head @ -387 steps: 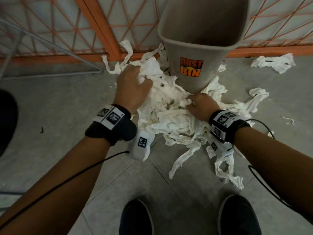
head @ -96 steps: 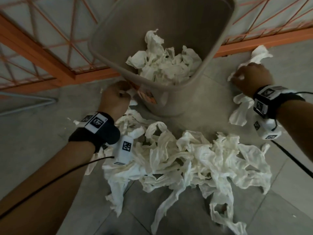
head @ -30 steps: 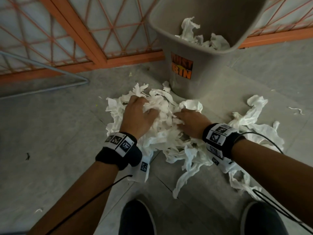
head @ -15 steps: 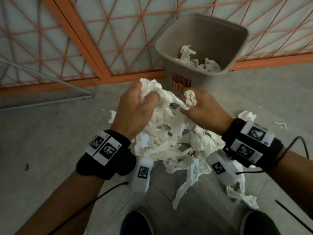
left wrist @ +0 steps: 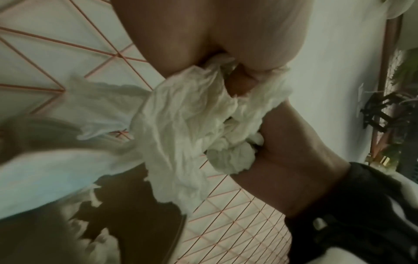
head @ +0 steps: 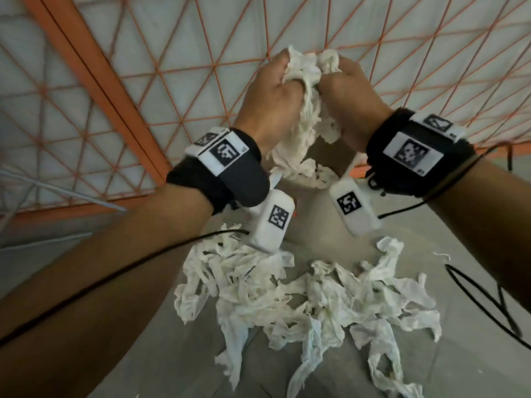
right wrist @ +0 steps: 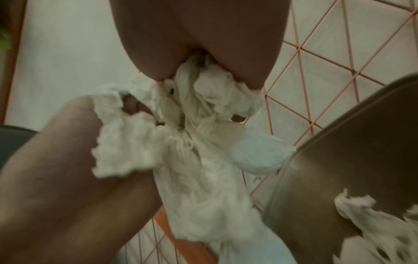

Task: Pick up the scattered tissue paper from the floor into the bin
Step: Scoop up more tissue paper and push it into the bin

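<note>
Your left hand point(head: 270, 90) and right hand point(head: 352, 93) are pressed together at upper centre of the head view, both clenched around one crumpled wad of white tissue paper point(head: 304, 81) whose tails hang toward the grey-brown plastic bin point(right wrist: 353, 160), which already holds some tissue. A large heap of torn white tissue strips point(head: 301, 305) covers the grey tiled floor point(head: 71, 239) in the lower centre, so I judge the job roughly midway, with several more handfuls left.

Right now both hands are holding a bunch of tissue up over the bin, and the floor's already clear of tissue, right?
Not quite. Both hands, left and right, do hold the tissue up, but the head view shows a pile of tissue still on the floor.
</note>
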Demonstrator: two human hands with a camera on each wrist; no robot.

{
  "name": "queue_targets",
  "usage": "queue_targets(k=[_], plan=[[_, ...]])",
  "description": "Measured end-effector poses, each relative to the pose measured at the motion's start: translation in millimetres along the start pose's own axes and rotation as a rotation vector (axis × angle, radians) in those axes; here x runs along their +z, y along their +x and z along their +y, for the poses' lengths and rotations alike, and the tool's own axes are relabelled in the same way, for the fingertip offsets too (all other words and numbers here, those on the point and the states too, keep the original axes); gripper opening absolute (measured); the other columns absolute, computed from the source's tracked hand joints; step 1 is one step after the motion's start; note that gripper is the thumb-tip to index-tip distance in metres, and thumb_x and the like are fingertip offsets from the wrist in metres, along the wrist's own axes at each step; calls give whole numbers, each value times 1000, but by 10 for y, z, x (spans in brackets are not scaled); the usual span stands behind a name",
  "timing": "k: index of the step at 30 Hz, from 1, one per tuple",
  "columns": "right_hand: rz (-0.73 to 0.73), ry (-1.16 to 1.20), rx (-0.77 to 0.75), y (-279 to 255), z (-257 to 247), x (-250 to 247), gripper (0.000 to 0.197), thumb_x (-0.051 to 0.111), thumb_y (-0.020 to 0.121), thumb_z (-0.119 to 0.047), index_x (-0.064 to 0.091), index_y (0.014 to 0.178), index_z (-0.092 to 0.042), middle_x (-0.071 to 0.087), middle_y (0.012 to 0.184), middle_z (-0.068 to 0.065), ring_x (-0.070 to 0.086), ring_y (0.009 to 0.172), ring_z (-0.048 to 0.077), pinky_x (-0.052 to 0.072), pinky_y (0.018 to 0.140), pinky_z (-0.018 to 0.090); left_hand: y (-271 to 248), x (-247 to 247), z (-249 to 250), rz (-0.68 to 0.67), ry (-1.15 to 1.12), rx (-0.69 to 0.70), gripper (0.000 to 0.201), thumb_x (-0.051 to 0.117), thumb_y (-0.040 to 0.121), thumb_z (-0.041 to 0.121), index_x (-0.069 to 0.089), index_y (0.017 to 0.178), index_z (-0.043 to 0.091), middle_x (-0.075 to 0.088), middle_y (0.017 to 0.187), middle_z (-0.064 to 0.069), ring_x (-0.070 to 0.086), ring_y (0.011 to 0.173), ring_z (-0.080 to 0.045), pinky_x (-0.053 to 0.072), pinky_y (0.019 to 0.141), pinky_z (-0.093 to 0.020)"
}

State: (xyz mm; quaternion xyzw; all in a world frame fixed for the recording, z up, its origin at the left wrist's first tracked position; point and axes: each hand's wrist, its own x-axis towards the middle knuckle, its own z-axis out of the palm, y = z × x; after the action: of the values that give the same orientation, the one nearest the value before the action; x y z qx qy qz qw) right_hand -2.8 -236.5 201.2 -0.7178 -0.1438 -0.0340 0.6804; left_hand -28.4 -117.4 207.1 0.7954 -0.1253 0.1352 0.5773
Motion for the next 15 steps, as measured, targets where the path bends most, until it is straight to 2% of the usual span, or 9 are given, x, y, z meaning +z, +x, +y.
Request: queue_targets(k=[2,3,5,6,8,10,12,13,15], plan=[[27,-8,50,125,-22,-18,10,53,79,-8,60,73,-3,59,70,10,59,66,20,49,63,34,95,35,31,-12,-92,-23,29,42,85,16,62,107,16,69,94,5,65,90,-14,52,87,-33],[23,-56,77,171,-44,-30,15,49,79,-7,52,64,-10,53,64,3,52,61,13,46,62,30,131,57,42,-16,-116,-36,24,41,86,14,60,100,18,66,86,5,62,83,-13,50,82,-31],[64,-112,82,261,-126,-106,29,43,82,-3,41,58,-19,44,59,-5,44,53,0,39,56,12,255,132,66,-10,-155,-58,19,41,82,13,55,93,20,61,83,0,58,79,-16,48,77,-32],[87,-47,100,294,-105,-161,33,39,84,0,39,56,-17,45,52,-7,43,44,-2,36,48,9,309,177,30,-3,-158,-80,22,43,80,16,55,98,18,62,93,-4,60,85,-18,49,81,-33],[100,5,186,301,26,-237,34,33,84,6,39,55,-11,46,40,-7,42,36,2,35,43,14,420,267,-126,11,-89,-155,44,47,77,25,51,121,18,59,124,-10,59,112,-25,47,99,-41],[22,-192,284,350,343,-274,25,38,83,4,48,63,-6,54,57,3,51,54,14,41,54,20,439,348,-339,-21,104,-244,55,47,82,28,41,135,15,48,138,-11,50,124,-27,40,107,-41],[-98,-350,304,374,644,-321,18,47,83,-4,64,89,-2,66,88,11,62,81,26,50,72,32,396,412,-551,-116,358,-242,50,49,85,26,43,132,11,49,134,-10,53,120,-27,44,102,-38],[-171,-440,295,371,737,-346,24,53,84,-11,66,104,-7,67,104,9,63,96,27,51,82,36,376,429,-639,-209,486,-210,48,50,82,27,50,127,11,54,128,-8,55,116,-26,46,98,-37],[-383,-756,279,307,802,-383,39,59,86,-23,61,123,-16,62,122,1,57,114,22,44,94,31,296,400,-667,-450,723,-148,40,51,84,20,61,122,13,60,120,-1,57,113,-20,43,95,-30]])
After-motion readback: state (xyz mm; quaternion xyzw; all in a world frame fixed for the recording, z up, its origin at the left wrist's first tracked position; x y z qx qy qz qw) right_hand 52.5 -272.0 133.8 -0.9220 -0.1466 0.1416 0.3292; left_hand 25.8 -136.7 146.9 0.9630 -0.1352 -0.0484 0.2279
